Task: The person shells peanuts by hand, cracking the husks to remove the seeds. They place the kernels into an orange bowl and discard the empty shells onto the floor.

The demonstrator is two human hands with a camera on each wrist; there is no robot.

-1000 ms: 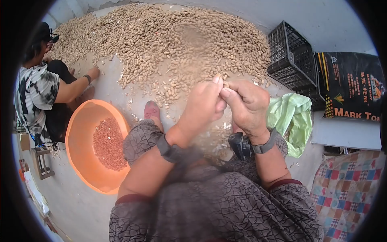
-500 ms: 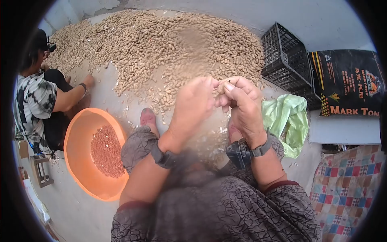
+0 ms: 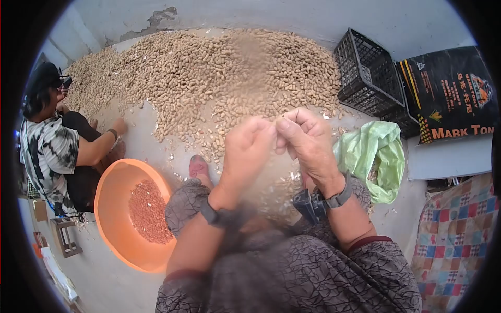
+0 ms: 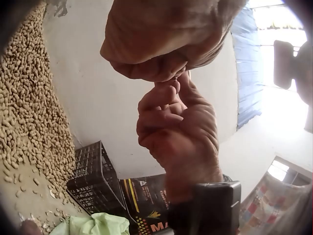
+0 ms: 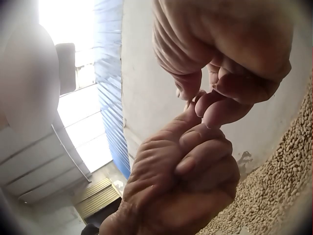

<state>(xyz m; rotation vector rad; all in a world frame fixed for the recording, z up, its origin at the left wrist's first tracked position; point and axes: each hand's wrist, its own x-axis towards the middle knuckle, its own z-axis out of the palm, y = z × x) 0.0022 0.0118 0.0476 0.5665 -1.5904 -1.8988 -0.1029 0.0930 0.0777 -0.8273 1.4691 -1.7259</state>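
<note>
In the head view my left hand and right hand meet at their fingertips in front of my knees. Between them they pinch a peanut, mostly hidden by thumbs and fingers. The left wrist view shows the left hand above the right hand, fingertips together. A heap of unshelled peanuts spreads over the floor beyond the hands. Left of my knee, an orange basin holds red shelled kernels.
Another person sits at the left, reaching toward the heap. Black crates stand at the right, beside a printed black sack. A green plastic bag lies by my right knee. Shell bits are scattered between my feet.
My hands have stayed together, shifting and turning at the fingertips around the peanut. The head view has tilted up a little, so the heap and basin appear lower.
</note>
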